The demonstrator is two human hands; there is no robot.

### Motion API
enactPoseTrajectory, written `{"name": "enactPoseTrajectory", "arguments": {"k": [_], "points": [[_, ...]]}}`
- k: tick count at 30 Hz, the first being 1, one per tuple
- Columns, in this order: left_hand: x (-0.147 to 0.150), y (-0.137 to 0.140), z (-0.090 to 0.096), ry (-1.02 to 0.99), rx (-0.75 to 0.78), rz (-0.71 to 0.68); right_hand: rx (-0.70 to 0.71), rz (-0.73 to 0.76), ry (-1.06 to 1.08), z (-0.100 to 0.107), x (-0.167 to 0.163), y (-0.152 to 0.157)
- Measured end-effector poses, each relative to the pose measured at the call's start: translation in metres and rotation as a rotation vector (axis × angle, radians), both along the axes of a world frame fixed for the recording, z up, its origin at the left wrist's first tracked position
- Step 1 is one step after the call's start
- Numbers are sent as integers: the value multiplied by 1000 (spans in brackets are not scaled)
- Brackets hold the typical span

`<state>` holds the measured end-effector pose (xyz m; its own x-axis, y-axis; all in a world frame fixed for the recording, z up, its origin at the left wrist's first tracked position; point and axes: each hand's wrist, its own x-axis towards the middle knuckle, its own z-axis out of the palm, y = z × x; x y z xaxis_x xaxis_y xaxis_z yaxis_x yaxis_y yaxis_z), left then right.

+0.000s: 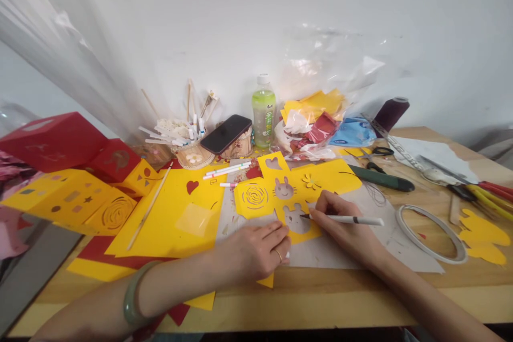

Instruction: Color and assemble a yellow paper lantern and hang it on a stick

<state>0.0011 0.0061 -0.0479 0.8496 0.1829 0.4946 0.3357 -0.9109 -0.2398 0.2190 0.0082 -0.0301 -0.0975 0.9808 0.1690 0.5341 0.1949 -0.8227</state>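
Observation:
My right hand (340, 219) is closed around a white marker pen (356, 220) with a dark band. The pen's black tip touches the edge of a bear-shaped opening in a yellow cut-out card (316, 181). Rabbit, heart, flower and spiral shapes are also cut in this card. On the lower part of the card lies my left hand (256, 251), a ring on one finger, its fingers bent and together. A small white end shows under those fingers; what it belongs to is hidden. Grey-white paper (320, 256) lies beneath the card.
Yellow sheets (160, 214) and red and yellow cut-out boxes (80, 187) lie left. Behind stand pen baskets (192, 155), a phone (226, 133), a green bottle (263, 112) and a scrap bag (312, 117). Scissors (377, 152), a cutter (380, 177) and a tape roll (430, 232) are right.

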Motion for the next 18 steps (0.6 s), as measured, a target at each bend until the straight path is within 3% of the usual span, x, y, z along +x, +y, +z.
{"name": "enactPoseTrajectory", "arguments": {"k": [18], "points": [[0, 0, 0, -10, -11, 0, 13, -11, -24, -3, 1, 0]]}}
